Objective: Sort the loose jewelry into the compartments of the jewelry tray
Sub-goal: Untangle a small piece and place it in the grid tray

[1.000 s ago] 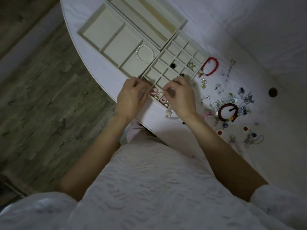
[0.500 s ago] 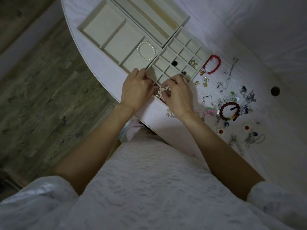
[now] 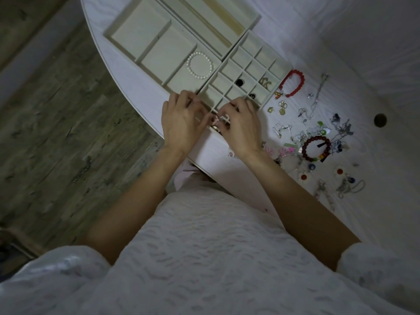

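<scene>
A cream jewelry tray [image 3: 281, 69] with many small square compartments lies on the white table, next to a larger tray [image 3: 136, 32] whose near compartment holds a pearl bracelet [image 3: 200, 65]. My left hand [image 3: 181, 121] and my right hand [image 3: 241, 126] meet over the small tray's near corner. Both have curled fingers pinching a small pink and white jewelry piece [image 3: 218, 120] between them. Two small compartments hold dark items [image 3: 239, 82] and one holds gold earrings [image 3: 265, 82]. Loose jewelry lies to the right: a red bead bracelet [image 3: 293, 84] and a dark red bracelet [image 3: 317, 148].
Several earrings, chains and pendants [image 3: 341, 130] are scattered on the table right of the trays. A third long tray [image 3: 218, 17] sits at the back. The table's curved edge [image 3: 127, 103] runs at the left, with wooden floor beyond. A round hole [image 3: 380, 120] is in the tabletop.
Both hands have drawn closer together over the small tray's near corner and now pinch the small piece between them.
</scene>
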A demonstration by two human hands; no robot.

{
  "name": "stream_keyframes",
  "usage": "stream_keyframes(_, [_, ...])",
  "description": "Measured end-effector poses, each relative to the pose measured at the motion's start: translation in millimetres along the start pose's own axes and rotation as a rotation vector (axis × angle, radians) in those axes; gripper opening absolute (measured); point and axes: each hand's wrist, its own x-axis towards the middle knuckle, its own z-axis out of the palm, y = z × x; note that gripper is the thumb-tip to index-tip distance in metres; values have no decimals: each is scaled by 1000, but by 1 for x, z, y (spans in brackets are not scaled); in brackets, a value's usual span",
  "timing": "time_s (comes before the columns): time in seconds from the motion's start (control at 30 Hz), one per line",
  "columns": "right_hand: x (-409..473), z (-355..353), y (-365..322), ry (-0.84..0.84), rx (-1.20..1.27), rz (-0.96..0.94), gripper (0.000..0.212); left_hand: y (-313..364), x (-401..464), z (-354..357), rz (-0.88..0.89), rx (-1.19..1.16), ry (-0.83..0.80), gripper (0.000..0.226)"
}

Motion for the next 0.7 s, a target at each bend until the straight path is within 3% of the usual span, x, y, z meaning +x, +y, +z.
stream_keyframes(0.07, [-3, -4, 1, 24, -8, 13, 9, -4, -3, -2, 151, -28, -29, 16])
stream_keyframes(0.17, [-6, -7, 3, 5, -47, 40, 8, -8, -7, -4, 284, 39, -138, 30])
stream_keyframes(0.47, [-1, 8, -17, -2, -365, 74, 11, -11, -12, -6, 312, 174, -200, 40])
stream_keyframes(0.6, [0, 4, -14, -1, -288, 64, 17, -12, -13, -3, 300, 189, -180, 40])
stream_keyframes(0.7, [8, -2, -10, -93, -210, 78, 22, -12, -14, -1, 305, 199, -169, 40])
